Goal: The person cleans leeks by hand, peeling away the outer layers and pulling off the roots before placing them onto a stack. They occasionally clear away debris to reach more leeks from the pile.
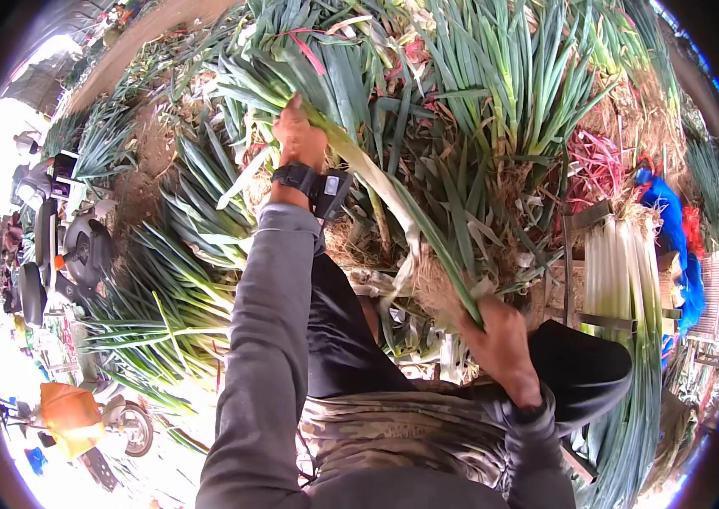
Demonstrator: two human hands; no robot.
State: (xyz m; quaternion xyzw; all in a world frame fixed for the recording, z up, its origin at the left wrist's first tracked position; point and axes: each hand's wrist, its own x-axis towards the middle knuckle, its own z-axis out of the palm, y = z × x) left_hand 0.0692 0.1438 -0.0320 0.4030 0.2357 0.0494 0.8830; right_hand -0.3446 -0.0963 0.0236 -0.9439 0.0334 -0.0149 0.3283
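My left hand [298,136], a dark watch at its wrist, is closed round the green upper part of a long green onion [361,163]. The onion slants down to the right, with its pale lower stalk and brown roots [437,288] over my lap. In my right hand [499,343], the fingers are closed on a long green leaf [440,246] that stands away from the onion's white stalk and runs down to my fist. A pile of untrimmed green onions [504,76] lies in front of both hands.
To the right, a bundle of trimmed green onions [622,280] lies in a metal-and-wood rack [574,288]. Behind it are red ties [597,161] and blue plastic [673,246]. More onions [177,314] fan out at left, near parked motorbikes [88,246].
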